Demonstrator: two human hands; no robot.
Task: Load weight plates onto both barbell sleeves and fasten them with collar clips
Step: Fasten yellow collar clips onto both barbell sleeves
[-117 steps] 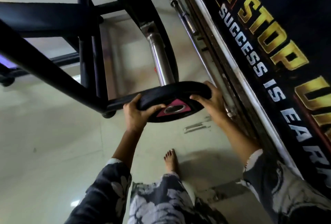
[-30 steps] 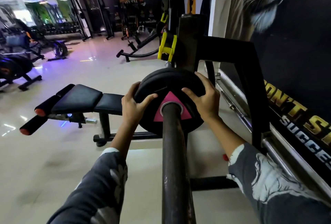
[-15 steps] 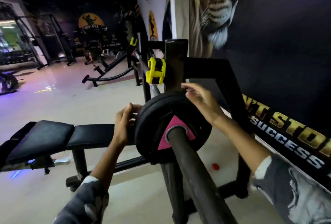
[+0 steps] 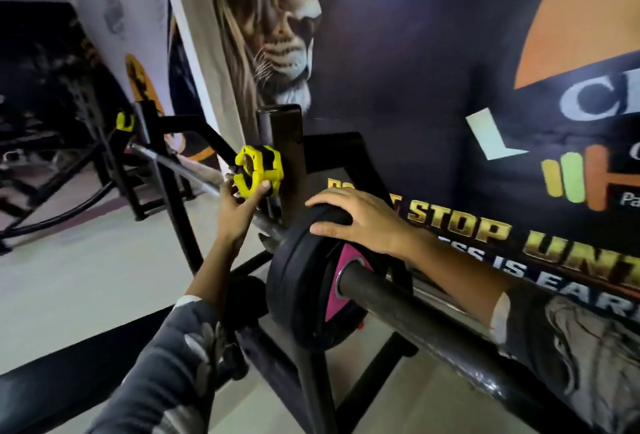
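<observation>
A black weight plate [image 4: 298, 281] with a pink triangle at its hub sits on the near barbell sleeve [image 4: 408, 309], pushed in toward the rack upright [image 4: 282, 142]. My right hand [image 4: 360, 218] rests on the plate's top rim. My left hand [image 4: 239, 208] reaches up to a yellow and black collar clip [image 4: 258, 170] that sits at the upright; thumb and fingertips close around its lower part. A second yellow collar clip [image 4: 125, 121] hangs at the far upright. The barbell shaft [image 4: 173, 163] runs between the uprights.
The black bench pad [image 4: 69, 374] lies at the lower left under my left sleeve. Black rack legs [image 4: 311, 381] cross beneath the plate. A banner wall with a lion picture [image 4: 277, 35] stands close on the right. Other gym machines stand on the pale floor at far left.
The plate went from my carrying it onto the sleeve and was slid in. My left hand left the plate and rose to the yellow collar clip; my right hand stays on the plate's rim.
</observation>
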